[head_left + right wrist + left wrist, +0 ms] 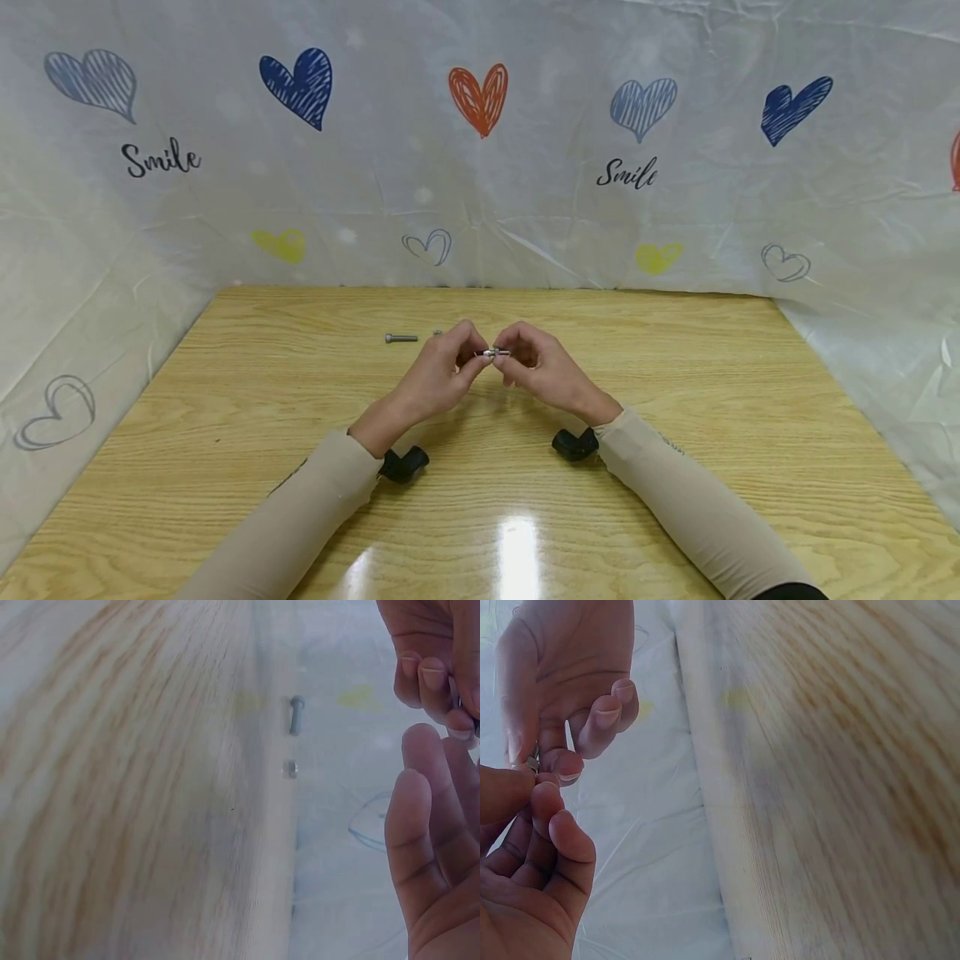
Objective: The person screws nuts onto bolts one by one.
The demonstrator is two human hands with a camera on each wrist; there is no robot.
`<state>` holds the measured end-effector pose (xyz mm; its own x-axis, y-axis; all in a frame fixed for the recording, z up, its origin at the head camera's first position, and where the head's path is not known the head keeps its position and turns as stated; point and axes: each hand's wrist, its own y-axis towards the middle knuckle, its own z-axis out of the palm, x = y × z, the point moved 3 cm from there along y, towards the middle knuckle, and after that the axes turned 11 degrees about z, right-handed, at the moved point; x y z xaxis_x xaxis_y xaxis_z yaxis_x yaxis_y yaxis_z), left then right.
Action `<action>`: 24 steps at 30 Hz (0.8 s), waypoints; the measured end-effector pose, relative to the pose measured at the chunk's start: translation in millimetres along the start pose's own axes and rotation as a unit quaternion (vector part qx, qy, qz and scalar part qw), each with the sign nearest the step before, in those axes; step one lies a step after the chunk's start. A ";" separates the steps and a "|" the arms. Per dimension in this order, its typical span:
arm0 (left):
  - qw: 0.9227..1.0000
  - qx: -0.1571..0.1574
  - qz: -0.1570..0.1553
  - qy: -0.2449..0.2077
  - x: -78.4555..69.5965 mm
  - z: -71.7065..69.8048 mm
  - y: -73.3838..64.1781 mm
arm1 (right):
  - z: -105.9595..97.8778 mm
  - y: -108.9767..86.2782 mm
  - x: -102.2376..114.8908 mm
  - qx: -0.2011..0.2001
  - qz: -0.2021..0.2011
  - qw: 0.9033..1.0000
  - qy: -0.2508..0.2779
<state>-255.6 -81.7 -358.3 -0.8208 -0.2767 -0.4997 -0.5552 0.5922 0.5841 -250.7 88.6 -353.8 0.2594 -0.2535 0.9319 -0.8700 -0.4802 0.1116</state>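
Observation:
In the head view, my left hand [438, 371] pinches one end of a small metal bolt [487, 353] between thumb and fingertips. My right hand [551, 371] meets it from the other side, its thumb and index finger gripping what looks like a nut [497, 351] on the bolt's shank. The fingertips partly cover both parts, and the bolt is held above the table. A second bolt [401, 338] lies on the table left of the hands. Beside it is another nut [292, 769], mostly hidden behind my left hand in the head view.
The wooden table [675, 375] ends at a pale cloth backdrop [540, 208] printed with hearts. Black wrist mounts [405, 465] stick out under both forearms, low over the table.

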 end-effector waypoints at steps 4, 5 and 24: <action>1.000 0.000 -0.004 -0.002 0.1 0.0 0.0 | -0.2 0.0 -2.2 0.002 0.004 1.000 -0.010; 1.000 0.000 -0.005 -0.002 -0.1 0.1 0.1 | -0.3 0.0 -2.6 0.003 0.004 1.000 -0.012; 1.000 -0.008 0.001 0.004 -1.2 0.5 0.6 | -2.2 -1.5 -0.6 -0.002 0.007 1.000 -0.028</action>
<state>-254.9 -80.6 -357.7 -0.8233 -0.2812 -0.4931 -0.5549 0.5814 0.5950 -250.4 91.3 -353.8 0.2700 -0.3074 0.9125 -0.8752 -0.4735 0.0994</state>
